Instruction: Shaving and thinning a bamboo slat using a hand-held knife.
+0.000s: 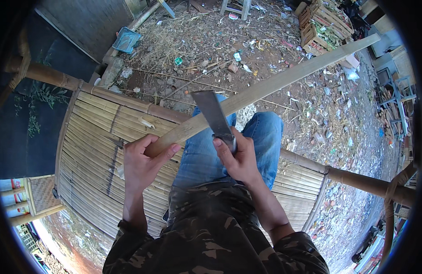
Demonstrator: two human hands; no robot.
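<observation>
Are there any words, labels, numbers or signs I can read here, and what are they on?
Nothing reads clearly enough to quote.
White objects with red markings at the far left: any lettering is too small and blurred to read.
Broad-bladed knife in the right hand: no writing shows.
Wooden slat in the left hand: no writing shows.

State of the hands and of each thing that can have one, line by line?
pale strip, held slantwise
blade, bare, crossing in front of the strip
left hand, closed on the strip's near end
right hand, closed on the blade's near end
bamboo bench, dark-stained in places
</observation>
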